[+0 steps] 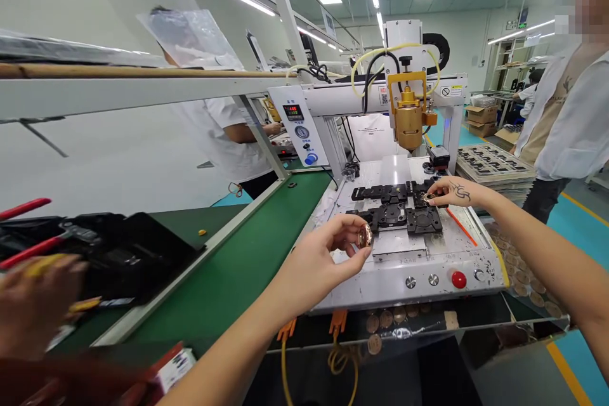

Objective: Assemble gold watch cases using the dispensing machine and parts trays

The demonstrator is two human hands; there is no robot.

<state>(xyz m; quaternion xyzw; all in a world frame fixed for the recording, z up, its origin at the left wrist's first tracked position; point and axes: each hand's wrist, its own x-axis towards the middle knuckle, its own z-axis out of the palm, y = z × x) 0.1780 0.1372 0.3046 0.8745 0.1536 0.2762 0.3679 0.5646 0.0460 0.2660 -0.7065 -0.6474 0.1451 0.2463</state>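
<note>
My left hand (320, 261) pinches a small round copper-coloured metal part (365, 236) between thumb and fingers, just left of the black fixture blocks (396, 206) on the white machine bed (404, 260). My right hand (451, 192), with a small mark on its back, reaches over the far right block and holds a small shiny metal part (427, 197) at its fingertips, touching the fixture. A gold dispensing head (408, 115) hangs above the bed behind the blocks.
A green conveyor belt (238, 266) runs along the left. Another person's hand (33, 304) with red-handled pliers works at the lower left. A person in white (566, 120) stands right, beside stacked part trays (495, 165). A red button (458, 279) sits on the machine front.
</note>
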